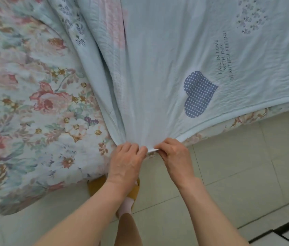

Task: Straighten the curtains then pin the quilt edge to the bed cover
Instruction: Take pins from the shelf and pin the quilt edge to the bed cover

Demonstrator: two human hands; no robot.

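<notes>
Both hands meet at the near edge of the bed cover (33, 103): left hand (127, 157) and right hand (174, 155) each pinch the quilt (158, 68) corner tight, close together, fabric fanning out from there. Guessing that's to hold it taut against the cover for pinning. Can't tell if it's fastened yet, the hands hide that spot

The pale blue heart-printed fabric quilt (158, 77) spreads beyond both hands, its corner pinched between left hand (126, 162) and right hand (174, 157). The floral-printed fabric bed cover (33, 103) lies under it and left of the left hand. The pale square-tiled floor (246, 166) lies right of the right hand, and a yellow slipper (95, 187) sits beneath the left wrist.
</notes>
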